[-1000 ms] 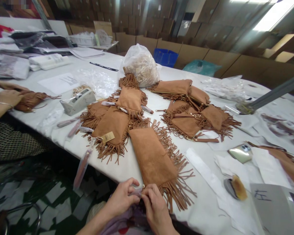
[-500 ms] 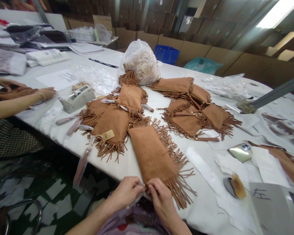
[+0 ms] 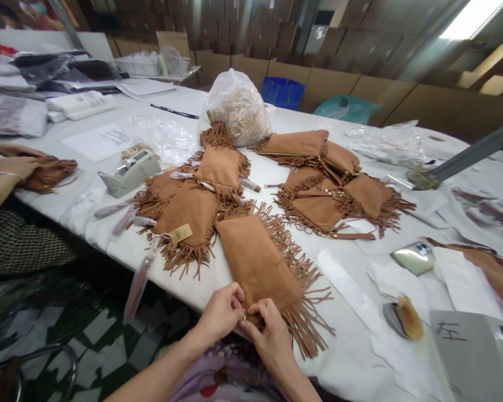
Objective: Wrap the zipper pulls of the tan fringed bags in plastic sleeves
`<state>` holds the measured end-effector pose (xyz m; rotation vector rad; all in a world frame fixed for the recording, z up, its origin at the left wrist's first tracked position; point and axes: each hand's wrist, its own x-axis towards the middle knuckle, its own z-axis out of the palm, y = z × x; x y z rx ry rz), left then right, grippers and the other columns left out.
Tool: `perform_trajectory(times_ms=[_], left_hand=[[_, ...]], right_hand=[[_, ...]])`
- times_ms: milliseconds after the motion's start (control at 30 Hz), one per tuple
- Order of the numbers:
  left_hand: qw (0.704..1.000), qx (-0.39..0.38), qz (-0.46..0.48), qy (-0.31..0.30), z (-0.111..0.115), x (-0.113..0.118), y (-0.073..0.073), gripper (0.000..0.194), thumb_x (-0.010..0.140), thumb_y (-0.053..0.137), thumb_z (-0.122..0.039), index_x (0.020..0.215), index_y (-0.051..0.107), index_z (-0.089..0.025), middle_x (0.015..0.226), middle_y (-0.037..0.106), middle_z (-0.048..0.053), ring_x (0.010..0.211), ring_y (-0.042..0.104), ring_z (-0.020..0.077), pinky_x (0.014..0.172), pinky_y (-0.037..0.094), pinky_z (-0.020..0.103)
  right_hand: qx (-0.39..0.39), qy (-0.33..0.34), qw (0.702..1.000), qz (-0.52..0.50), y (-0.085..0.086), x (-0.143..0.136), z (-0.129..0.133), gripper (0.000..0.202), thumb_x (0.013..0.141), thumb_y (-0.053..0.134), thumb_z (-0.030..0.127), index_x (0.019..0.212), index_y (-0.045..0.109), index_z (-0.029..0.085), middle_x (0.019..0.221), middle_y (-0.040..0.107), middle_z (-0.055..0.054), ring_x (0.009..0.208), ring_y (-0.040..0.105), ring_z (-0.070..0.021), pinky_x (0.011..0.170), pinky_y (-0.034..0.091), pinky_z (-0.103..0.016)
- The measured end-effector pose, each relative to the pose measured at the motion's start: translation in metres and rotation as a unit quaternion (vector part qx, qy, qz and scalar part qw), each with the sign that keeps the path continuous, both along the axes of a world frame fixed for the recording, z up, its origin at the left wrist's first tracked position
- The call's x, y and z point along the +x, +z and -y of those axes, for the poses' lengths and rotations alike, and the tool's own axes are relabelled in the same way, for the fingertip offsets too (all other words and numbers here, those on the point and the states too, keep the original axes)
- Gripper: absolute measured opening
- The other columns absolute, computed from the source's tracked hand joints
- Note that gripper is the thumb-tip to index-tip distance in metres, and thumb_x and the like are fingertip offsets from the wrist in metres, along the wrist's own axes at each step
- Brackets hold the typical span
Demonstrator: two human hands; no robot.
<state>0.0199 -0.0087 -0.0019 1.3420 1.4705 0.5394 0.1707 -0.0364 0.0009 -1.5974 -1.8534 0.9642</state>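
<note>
A tan suede fringed pouch [image 3: 257, 259] lies flat on the white table [image 3: 218, 287], its near corner at the table's front edge. My left hand [image 3: 223, 311] and my right hand [image 3: 269, 331] meet at that corner, fingertips pinched together on a small metal fitting there. Fringe spreads from the pouch's right side [image 3: 305, 290]. A pile of similar fringed pouches [image 3: 193, 204] sits just left of it, one with a paper tag [image 3: 181, 233].
A second pile of pouches [image 3: 331, 190] lies farther right, a full plastic bag [image 3: 238, 106] behind. A tape dispenser [image 3: 129, 172] stands at left, where another person's hand [image 3: 19, 166] rests on a pouch. A phone [image 3: 414, 258] and papers lie right.
My hands have risen onto the pouch's near corner, from just below the table edge. The other person's arm drew back left and now holds a fringed pouch.
</note>
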Motion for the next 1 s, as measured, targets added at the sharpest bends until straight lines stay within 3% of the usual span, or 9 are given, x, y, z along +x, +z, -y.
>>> perform_trajectory(times_ms=[133, 267, 367, 467, 567, 733, 833, 900, 1000], left_hand=[[0.989, -0.048, 0.131, 0.055, 0.0, -0.004, -0.008, 0.037, 0.057, 0.053, -0.004, 0.091, 0.048, -0.019, 0.063, 0.057, -0.006, 0.049, 0.05, 0.009, 0.046, 0.036, 0.018], [0.989, -0.037, 0.135, 0.053, 0.0, -0.008, -0.005, 0.045, 0.057, 0.054, -0.004, 0.099, 0.046, -0.019, 0.066, 0.052, -0.008, 0.045, 0.045, 0.0059, 0.043, 0.032, 0.016], [0.996, 0.014, 0.083, 0.014, 0.0, -0.01, 0.003, 0.056, 0.059, 0.052, -0.002, 0.112, 0.046, -0.021, 0.075, 0.049, -0.006, 0.047, 0.044, 0.0048, 0.043, 0.031, 0.016], [0.995, 0.075, 0.047, -0.054, 0.001, -0.011, 0.013, 0.071, 0.059, 0.048, 0.002, 0.124, 0.042, -0.026, 0.087, 0.047, -0.003, 0.056, 0.048, 0.0058, 0.051, 0.038, 0.017], [0.989, 0.109, 0.034, -0.095, 0.002, -0.012, 0.018, 0.078, 0.058, 0.045, 0.004, 0.129, 0.038, -0.027, 0.092, 0.046, -0.001, 0.061, 0.049, 0.0068, 0.057, 0.042, 0.019], [0.994, 0.081, 0.061, -0.051, 0.003, -0.021, 0.019, 0.069, 0.065, 0.049, -0.002, 0.129, 0.036, -0.026, 0.091, 0.043, -0.001, 0.061, 0.051, 0.0074, 0.054, 0.042, 0.019], [0.995, 0.093, 0.033, -0.024, 0.001, -0.031, 0.025, 0.051, 0.071, 0.054, -0.013, 0.121, 0.045, -0.022, 0.1, 0.046, 0.003, 0.081, 0.056, 0.0149, 0.065, 0.046, 0.023], [0.989, 0.118, -0.042, -0.077, 0.001, -0.036, 0.029, 0.039, 0.072, 0.062, -0.025, 0.11, 0.055, -0.02, 0.104, 0.052, 0.006, 0.094, 0.054, 0.0213, 0.076, 0.044, 0.029], [0.968, 0.092, -0.144, -0.184, 0.004, -0.037, 0.029, 0.036, 0.068, 0.069, -0.041, 0.096, 0.063, -0.019, 0.09, 0.062, 0.006, 0.087, 0.056, 0.025, 0.073, 0.04, 0.03]], right_hand=[[-0.025, -0.002, 1.0, 0.008, 0.003, -0.002, -0.006, 0.008, 0.074, 0.064, 0.026, 0.075, 0.059, 0.02, 0.077, 0.053, 0.0, 0.07, 0.051, -0.0148, 0.064, 0.038, -0.025], [-0.069, 0.03, 0.997, 0.024, 0.006, 0.001, -0.015, 0.007, 0.07, 0.065, 0.021, 0.075, 0.061, 0.02, 0.072, 0.053, 0.002, 0.064, 0.05, -0.013, 0.058, 0.034, -0.023], [-0.07, 0.081, 0.993, 0.043, 0.015, 0.003, -0.026, 0.016, 0.066, 0.066, 0.019, 0.081, 0.061, 0.021, 0.07, 0.055, 0.003, 0.064, 0.05, -0.0129, 0.056, 0.032, -0.021], [-0.055, 0.157, 0.984, 0.066, 0.028, 0.0, -0.039, 0.028, 0.063, 0.067, 0.016, 0.09, 0.062, 0.022, 0.068, 0.058, 0.003, 0.06, 0.05, -0.0124, 0.054, 0.029, -0.021], [-0.077, 0.216, 0.968, 0.104, 0.037, -0.005, -0.048, 0.022, 0.062, 0.065, 0.016, 0.083, 0.066, 0.023, 0.062, 0.06, 0.003, 0.055, 0.05, -0.0124, 0.051, 0.027, -0.021], [-0.156, 0.191, 0.961, 0.127, 0.036, -0.01, -0.054, 0.006, 0.059, 0.069, 0.021, 0.065, 0.071, 0.022, 0.056, 0.063, 0.0, 0.055, 0.055, -0.0145, 0.05, 0.03, -0.022], [-0.164, 0.184, 0.963, 0.112, 0.028, -0.009, -0.055, 0.006, 0.061, 0.069, 0.024, 0.064, 0.072, 0.021, 0.053, 0.062, 0.001, 0.054, 0.054, -0.014, 0.05, 0.03, -0.023], [-0.161, 0.187, 0.964, 0.099, 0.022, -0.007, -0.055, 0.008, 0.062, 0.069, 0.026, 0.064, 0.073, 0.019, 0.052, 0.061, 0.001, 0.054, 0.053, -0.0135, 0.05, 0.03, -0.022], [-0.163, 0.19, 0.966, 0.064, 0.014, -0.004, -0.056, 0.009, 0.061, 0.07, 0.025, 0.064, 0.073, 0.017, 0.054, 0.061, 0.002, 0.055, 0.053, -0.0123, 0.049, 0.031, -0.021]])
